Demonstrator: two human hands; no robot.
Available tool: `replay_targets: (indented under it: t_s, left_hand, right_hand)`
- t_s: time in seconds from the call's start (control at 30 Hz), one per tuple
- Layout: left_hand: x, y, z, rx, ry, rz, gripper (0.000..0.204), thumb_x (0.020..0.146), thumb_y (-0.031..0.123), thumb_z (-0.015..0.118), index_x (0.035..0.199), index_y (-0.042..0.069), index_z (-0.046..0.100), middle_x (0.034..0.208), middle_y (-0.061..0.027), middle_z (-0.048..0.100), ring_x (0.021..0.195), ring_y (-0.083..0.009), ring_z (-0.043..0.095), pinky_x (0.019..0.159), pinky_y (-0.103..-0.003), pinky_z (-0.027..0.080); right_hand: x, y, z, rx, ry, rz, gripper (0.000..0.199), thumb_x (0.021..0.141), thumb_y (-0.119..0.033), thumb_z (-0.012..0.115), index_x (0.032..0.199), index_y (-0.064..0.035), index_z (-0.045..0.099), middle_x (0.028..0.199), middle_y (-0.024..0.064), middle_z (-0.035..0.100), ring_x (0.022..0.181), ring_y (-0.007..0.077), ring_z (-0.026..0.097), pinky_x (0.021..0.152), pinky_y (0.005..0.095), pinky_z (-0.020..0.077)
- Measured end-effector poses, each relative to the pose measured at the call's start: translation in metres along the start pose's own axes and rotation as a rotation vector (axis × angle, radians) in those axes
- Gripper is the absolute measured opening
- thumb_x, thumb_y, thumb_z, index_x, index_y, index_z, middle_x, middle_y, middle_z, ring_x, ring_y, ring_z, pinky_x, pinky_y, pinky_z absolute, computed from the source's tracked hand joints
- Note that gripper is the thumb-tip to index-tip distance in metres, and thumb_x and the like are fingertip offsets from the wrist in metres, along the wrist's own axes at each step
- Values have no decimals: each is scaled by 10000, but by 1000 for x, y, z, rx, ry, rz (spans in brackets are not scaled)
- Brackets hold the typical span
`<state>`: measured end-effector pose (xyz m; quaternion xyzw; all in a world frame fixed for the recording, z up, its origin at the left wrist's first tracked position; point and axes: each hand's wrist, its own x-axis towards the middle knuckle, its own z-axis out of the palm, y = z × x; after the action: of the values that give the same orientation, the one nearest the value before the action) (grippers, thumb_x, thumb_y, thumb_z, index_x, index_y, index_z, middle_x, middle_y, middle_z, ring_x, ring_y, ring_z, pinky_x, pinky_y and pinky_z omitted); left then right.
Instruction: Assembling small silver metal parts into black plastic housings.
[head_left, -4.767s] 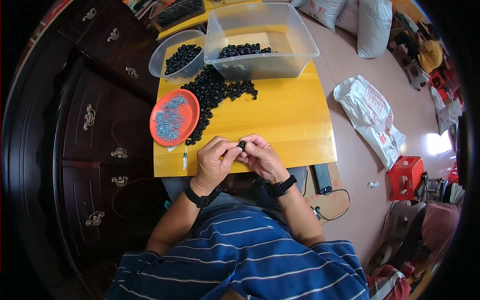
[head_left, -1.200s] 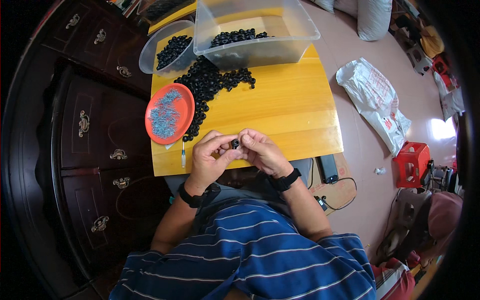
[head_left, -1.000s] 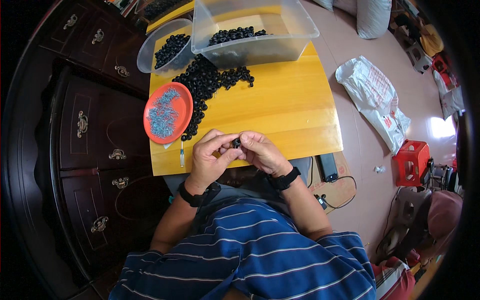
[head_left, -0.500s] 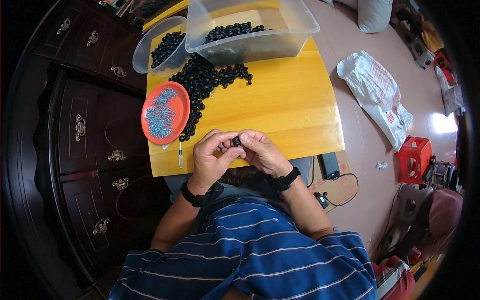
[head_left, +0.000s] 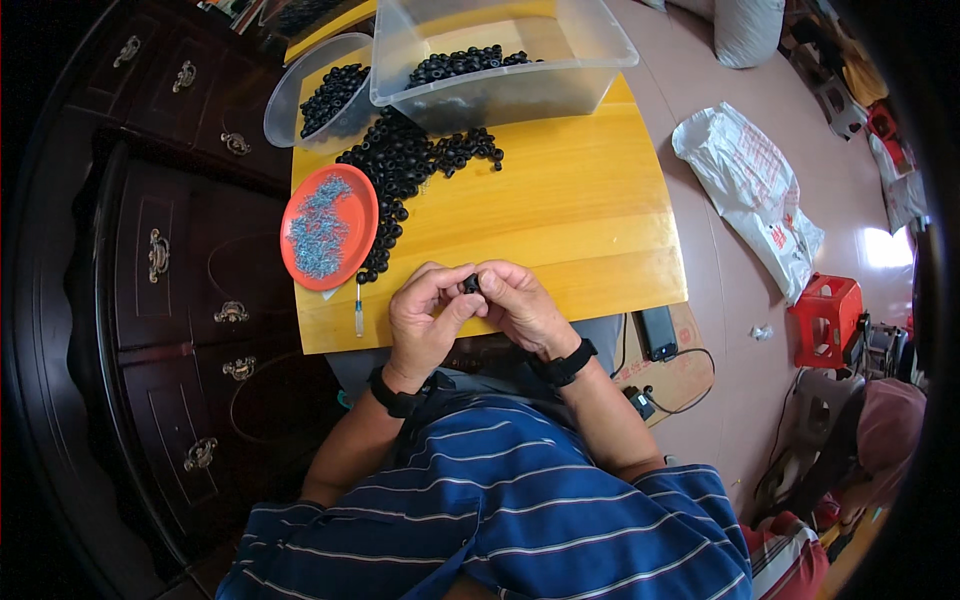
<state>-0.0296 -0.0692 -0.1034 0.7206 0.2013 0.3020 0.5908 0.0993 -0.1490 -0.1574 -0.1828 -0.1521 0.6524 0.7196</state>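
Between the fingertips of both hands is a small round black plastic part [head_left: 472,284], held over the near edge of the yellow table. My left hand [head_left: 428,308] pinches it from the left with thumb and fingers. My right hand [head_left: 520,303] grips its right side, the thumb on top. Left of my hands lies a small screwdriver [head_left: 359,315] with a clear handle. Past it, an orange plate [head_left: 364,240] holds many small silvery screws [head_left: 318,235]. A loose heap of similar black parts [head_left: 392,165] spreads beside the plate.
At the table's far side stand a clear rectangular bin [head_left: 540,85] and a round clear tub [head_left: 285,105], both with black parts inside. Dark drawers [head_left: 160,250] rise on the left. On the floor at right are a white sack [head_left: 745,185], a red stool [head_left: 828,320] and a black phone-like device [head_left: 656,332].
Both hands stay nearly in place, still pinching the black part; the fingers have shifted only slightly. Little else differs.
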Motion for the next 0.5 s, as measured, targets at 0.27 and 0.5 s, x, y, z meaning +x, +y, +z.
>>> replay_targets:
  t_s: [0.27, 0.5]
  left_hand:
    - [0, 3, 1, -49, 49, -30, 284, 831, -86, 666, 1111, -42, 643, 845, -35, 551, 720, -94, 598, 678, -216, 477]
    - [4, 7, -4, 124, 16, 7, 296, 780, -22, 743, 1069, -2, 679, 772, -17, 559, 670, -85, 543, 617, -218, 459]
  right_hand:
    - [2, 2, 0, -35, 8, 6, 301, 990, -277, 577, 1109, -11, 649, 945, 17, 650, 795, 68, 573, 744, 208, 493]
    - [1, -5, 2, -50, -40, 65, 309, 995, -289, 566, 1100, -9, 645, 962, 21, 640, 789, 76, 549, 751, 225, 481]
